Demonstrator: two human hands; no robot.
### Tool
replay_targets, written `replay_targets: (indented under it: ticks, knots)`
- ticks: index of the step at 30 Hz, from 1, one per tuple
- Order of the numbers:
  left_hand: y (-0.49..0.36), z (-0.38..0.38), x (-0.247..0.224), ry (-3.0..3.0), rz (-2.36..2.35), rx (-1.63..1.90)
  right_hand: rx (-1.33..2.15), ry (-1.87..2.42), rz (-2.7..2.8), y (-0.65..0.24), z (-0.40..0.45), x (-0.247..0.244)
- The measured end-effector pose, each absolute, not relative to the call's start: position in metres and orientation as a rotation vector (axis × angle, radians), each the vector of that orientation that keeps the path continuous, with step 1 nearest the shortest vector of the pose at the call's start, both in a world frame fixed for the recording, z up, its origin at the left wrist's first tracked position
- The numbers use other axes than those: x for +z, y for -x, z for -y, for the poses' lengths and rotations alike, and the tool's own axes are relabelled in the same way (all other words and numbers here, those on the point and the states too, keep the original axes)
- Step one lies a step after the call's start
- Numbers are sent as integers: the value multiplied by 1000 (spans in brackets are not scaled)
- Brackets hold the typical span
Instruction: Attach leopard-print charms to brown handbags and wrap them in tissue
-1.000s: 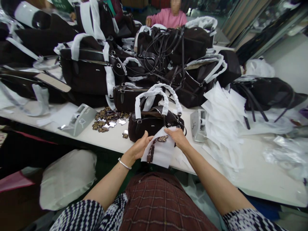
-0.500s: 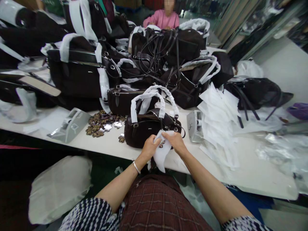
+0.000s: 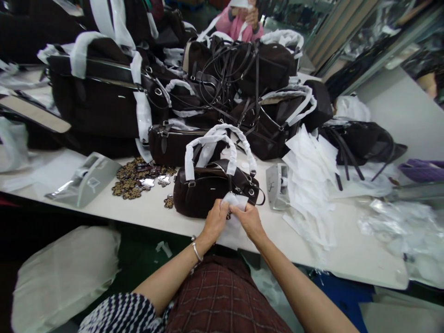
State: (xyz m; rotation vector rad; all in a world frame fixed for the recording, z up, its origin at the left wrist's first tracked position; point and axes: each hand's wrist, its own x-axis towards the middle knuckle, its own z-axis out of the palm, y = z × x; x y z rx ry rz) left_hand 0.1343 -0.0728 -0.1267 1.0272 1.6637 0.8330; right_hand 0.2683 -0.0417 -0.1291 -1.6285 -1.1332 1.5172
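A small dark brown handbag [image 3: 196,196] stands at the table's front edge, its two handles [image 3: 231,134] wrapped in white. Right in front of it, my left hand [image 3: 215,222] and my right hand [image 3: 250,223] meet, both pinching a thin white sheet [image 3: 236,200]. Between the fingertips a bit of a leopard-patterned charm [image 3: 228,215] shows; the sheet covers its upper part. Left of the bag lies a pile of similar flower-shaped charms [image 3: 130,178], with a single one [image 3: 168,201] nearer the bag.
Many dark bags [image 3: 100,101] crowd the table's back. A grey dispenser [image 3: 88,180] stands left, another [image 3: 277,185] right, beside stacked white sheets [image 3: 308,185]. Clear plastic [image 3: 402,231] lies at far right. Across the table sits a person in pink [image 3: 225,25].
The sheet has been folded up over the charm and no longer hangs down between my hands. My hands are a little lower and closer together. The person opposite has raised a hand with white material.
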Motion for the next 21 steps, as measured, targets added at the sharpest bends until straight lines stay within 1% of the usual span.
replay_targets:
  ticks: [3,8,14,17,21]
  knots:
    - [-133,74,-128,-927,-1451,1003,1479,1681,1055,-269,43,-132]
    - [-129,73,-140,-618,-1224,955,1493,1721,1040,-274,41,-137]
    - [-134,75,-140,-456,-1059,1055,1373,1843,1218,-277,31,-131]
    - [-137,74,-137,-418,-1088,1096,1357,1843,1276,-277,32,-124]
    - [-142,72,-137,-484,-1305,1141,1505,1680,1311,-282,41,-119]
